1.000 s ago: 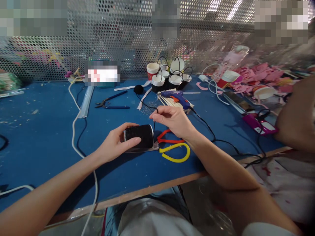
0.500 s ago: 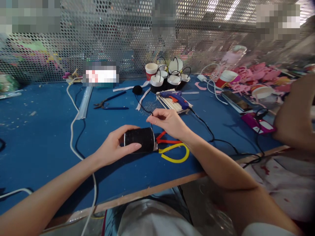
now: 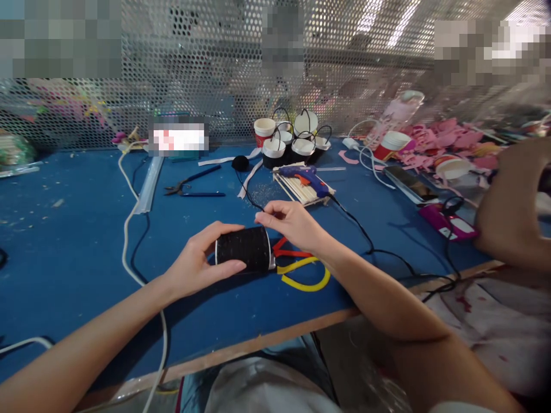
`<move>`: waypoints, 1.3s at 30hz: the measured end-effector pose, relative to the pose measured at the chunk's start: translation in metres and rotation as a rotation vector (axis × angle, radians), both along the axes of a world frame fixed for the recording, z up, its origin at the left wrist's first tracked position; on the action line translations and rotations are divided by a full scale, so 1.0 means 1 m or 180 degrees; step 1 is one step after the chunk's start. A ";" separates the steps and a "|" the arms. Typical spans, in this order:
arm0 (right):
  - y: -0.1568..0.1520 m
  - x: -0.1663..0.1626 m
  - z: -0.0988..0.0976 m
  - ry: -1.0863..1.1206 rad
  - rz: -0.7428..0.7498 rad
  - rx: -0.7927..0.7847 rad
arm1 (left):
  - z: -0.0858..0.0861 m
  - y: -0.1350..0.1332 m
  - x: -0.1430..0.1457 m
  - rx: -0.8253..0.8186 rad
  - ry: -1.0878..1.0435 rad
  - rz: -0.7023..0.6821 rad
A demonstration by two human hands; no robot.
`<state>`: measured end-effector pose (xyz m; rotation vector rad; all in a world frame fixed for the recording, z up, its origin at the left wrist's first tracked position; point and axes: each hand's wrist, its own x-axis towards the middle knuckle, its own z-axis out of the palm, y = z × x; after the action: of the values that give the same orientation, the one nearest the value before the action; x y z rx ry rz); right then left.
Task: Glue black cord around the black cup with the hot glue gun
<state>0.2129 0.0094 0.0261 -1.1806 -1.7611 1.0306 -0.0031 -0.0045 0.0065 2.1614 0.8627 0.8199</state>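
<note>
— What can go wrong here?

— My right hand [image 3: 289, 223] has its fingertips pinched together on the thin black cord [image 3: 247, 197]. If I tug sideways, I think it slips or the glue gun [image 3: 306, 174] gets dragged.

— And the cup?

— The black-wrapped cup [image 3: 242, 248] lies on its side on the blue table [image 3: 77, 246], long axis left to right, rim toward the scissors [image 3: 301, 271]. My left hand [image 3: 198, 263] has its fingers clamped around it.
</note>
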 end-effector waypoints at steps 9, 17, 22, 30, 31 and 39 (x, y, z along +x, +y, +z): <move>0.000 0.000 0.000 0.0150 0.0097 -0.0217 | 0.000 0.002 -0.001 0.0204 0.0000 -0.0054; 0.001 0.000 -0.001 0.0144 0.0111 -0.0239 | -0.002 0.002 -0.001 0.0217 -0.0030 -0.0100; 0.001 0.001 -0.004 0.0173 0.0125 -0.0218 | -0.003 0.003 -0.001 0.0245 -0.0036 -0.0106; 0.002 0.002 -0.006 0.0222 0.0207 -0.0230 | -0.003 0.003 -0.001 0.0334 -0.0065 -0.0139; 0.002 0.002 -0.005 0.0222 0.0206 -0.0244 | -0.003 0.003 -0.001 0.0333 -0.0075 -0.0145; 0.002 0.000 -0.002 0.0330 0.0179 -0.0360 | -0.004 0.004 -0.001 0.0378 -0.0100 -0.0165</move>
<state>0.2129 0.0113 0.0239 -1.1306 -1.6822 1.2167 -0.0045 -0.0009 0.0021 2.2577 0.7561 0.8970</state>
